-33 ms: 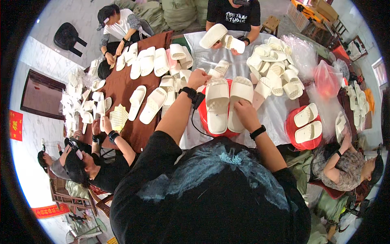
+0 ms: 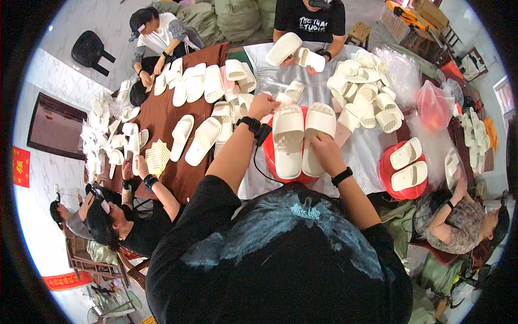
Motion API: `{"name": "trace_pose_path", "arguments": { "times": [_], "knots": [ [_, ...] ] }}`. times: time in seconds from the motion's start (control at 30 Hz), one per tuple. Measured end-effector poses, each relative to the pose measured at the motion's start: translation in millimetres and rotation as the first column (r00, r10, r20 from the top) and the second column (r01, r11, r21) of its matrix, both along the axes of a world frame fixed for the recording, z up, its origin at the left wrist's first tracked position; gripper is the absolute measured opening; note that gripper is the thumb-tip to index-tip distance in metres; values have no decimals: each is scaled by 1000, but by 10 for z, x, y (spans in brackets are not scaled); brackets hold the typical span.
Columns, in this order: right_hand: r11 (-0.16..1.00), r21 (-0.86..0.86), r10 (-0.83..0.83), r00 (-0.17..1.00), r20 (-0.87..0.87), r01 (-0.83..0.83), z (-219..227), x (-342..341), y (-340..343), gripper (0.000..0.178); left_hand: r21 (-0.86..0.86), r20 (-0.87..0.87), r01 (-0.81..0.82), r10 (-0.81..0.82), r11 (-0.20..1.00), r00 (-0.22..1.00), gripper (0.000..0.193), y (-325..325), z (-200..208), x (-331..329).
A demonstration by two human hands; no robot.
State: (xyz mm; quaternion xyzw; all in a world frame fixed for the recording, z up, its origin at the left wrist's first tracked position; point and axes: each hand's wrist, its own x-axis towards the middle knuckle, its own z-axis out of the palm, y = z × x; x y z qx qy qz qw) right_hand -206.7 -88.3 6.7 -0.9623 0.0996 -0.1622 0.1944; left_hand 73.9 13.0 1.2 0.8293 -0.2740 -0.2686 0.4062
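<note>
Crowded table [image 2: 345, 156], cream slippers everywhere. Slipper pair [image 2: 302, 137] side by side on red tray [image 2: 270, 156], easy to check. Right hand [image 2: 324, 148] pinching right slipper's edge; left hand [image 2: 263, 105] loosely curled beside pair, grasp unclear.

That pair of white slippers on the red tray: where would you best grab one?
Take the right slipper by its heel end, coming from the near side. It lies flat, sole down, heel toward the person, beside the left slipper on the red tray; the right hand already rests there.
</note>
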Motion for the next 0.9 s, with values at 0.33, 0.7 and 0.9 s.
{"name": "trace_pose_path", "arguments": {
  "times": [0.33,0.7,0.9],
  "knots": [
    [1000,-11,2,999,-34,-2,20,14,-29,22,-87,222,306,-281,948,934,13,-303,186,-92],
    [998,54,39,999,-12,-38,103,123,-51,18,400,651,488,-615,776,445,21,-972,240,-301],
    [998,58,14,999,-41,-11,58,34,-102,20,383,735,412,-543,827,407,11,-1041,101,-388]
  ]
}}
